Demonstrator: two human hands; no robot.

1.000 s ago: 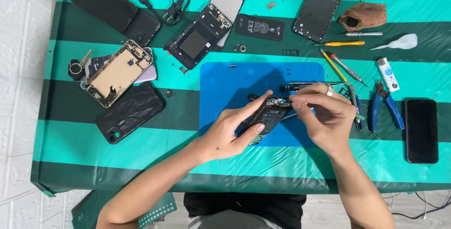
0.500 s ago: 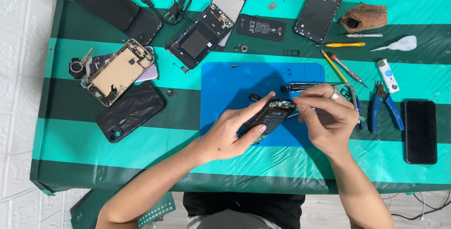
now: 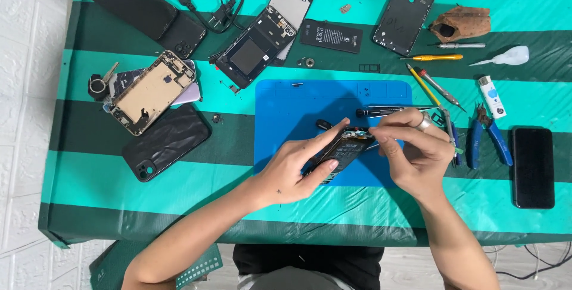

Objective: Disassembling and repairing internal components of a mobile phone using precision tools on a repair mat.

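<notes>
On the blue work mat (image 3: pixel 292 111) an opened dark phone body (image 3: pixel 345 149) lies tilted, its inner parts facing up. My left hand (image 3: pixel 298 168) grips that phone from the left, thumb on its lower edge and fingers along its upper edge. My right hand (image 3: pixel 414 150), with a ring on one finger, pinches a thin tool at the phone's top end; the tool tip is hidden by my fingers. A black screwdriver (image 3: pixel 387 111) rests on the mat just behind my right hand.
Several stripped phones (image 3: pixel 259 43) and back covers (image 3: pixel 165 142) lie on the striped cloth at left and rear. A battery (image 3: pixel 330 36), yellow screwdriver (image 3: pixel 432 58), blue pliers (image 3: pixel 485 138), white bottle (image 3: pixel 506 56) and an intact black phone (image 3: pixel 533 168) lie at right.
My right hand has shifted slightly left toward the phone's top end. My left hand keeps its hold on the phone.
</notes>
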